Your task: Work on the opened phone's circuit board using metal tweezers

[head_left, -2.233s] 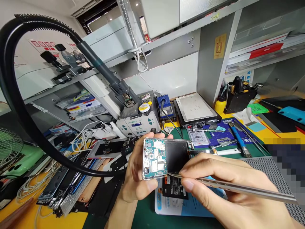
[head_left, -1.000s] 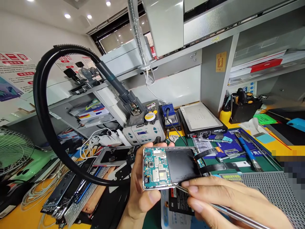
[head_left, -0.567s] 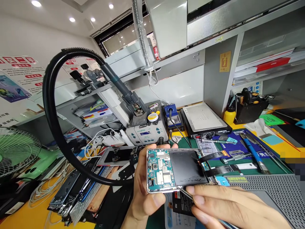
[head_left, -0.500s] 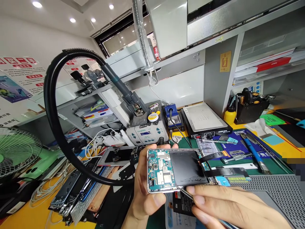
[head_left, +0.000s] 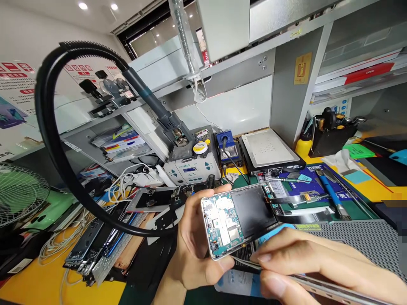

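An opened smartphone [head_left: 254, 212] lies across my left hand [head_left: 193, 250], its fingers and thumb closed around the end with the circuit board [head_left: 224, 224]. A black bay fills the middle, and dark flex cables [head_left: 295, 199] stick out beyond the far end. My right hand [head_left: 295, 258] grips slim metal tweezers [head_left: 321, 286] between thumb and fingers. Their tip is just below the phone's lower edge, near my left thumb; contact with the phone I cannot tell. Beneath the phone, a black battery [head_left: 246, 254] is partly hidden by it and my hands.
A hot air station [head_left: 190, 169] with a thick looped black hose [head_left: 44, 123] stands behind. To its right are a blue soldering iron stand [head_left: 225, 148] and a flat heating plate [head_left: 270, 148]. A blue brush [head_left: 332, 195] lies right; stacked phone parts [head_left: 95, 250] lie left.
The phone has tilted and turned, its board end now lower in view. The tweezer tip has left the board's lower edge and sits below the phone. The whole view has shifted slightly.
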Demonstrator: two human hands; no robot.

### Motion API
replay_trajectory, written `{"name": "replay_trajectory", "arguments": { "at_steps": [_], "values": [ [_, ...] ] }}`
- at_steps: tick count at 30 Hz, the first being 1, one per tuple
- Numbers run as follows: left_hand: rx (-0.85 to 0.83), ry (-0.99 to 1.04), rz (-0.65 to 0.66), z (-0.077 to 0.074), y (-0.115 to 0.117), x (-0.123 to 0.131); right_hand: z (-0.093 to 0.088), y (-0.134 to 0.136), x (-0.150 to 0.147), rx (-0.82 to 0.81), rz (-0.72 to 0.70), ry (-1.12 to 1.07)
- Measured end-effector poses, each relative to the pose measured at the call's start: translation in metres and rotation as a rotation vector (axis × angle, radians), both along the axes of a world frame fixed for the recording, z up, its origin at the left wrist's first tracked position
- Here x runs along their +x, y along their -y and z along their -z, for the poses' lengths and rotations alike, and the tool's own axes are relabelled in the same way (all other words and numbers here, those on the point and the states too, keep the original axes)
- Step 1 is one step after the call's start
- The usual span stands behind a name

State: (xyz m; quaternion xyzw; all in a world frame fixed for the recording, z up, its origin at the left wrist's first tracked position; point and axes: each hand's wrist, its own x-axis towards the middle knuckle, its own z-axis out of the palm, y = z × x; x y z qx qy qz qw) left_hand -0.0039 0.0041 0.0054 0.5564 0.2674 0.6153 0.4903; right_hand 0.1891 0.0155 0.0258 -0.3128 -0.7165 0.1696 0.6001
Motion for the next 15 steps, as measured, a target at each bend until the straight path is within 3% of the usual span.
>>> {"name": "replay_trajectory", "arguments": {
  "at_steps": [8,15],
  "values": [
    [-0.092,-0.016,-0.022,0.0021,0.0059,0.0016,0.0044,0.0011,0.0,-0.011,0.001,0.01],
    [-0.072,0.013,-0.047,0.0012,0.0047,0.0051,0.0037,0.0004,-0.0043,0.01,-0.002,0.0]
  ]
}}
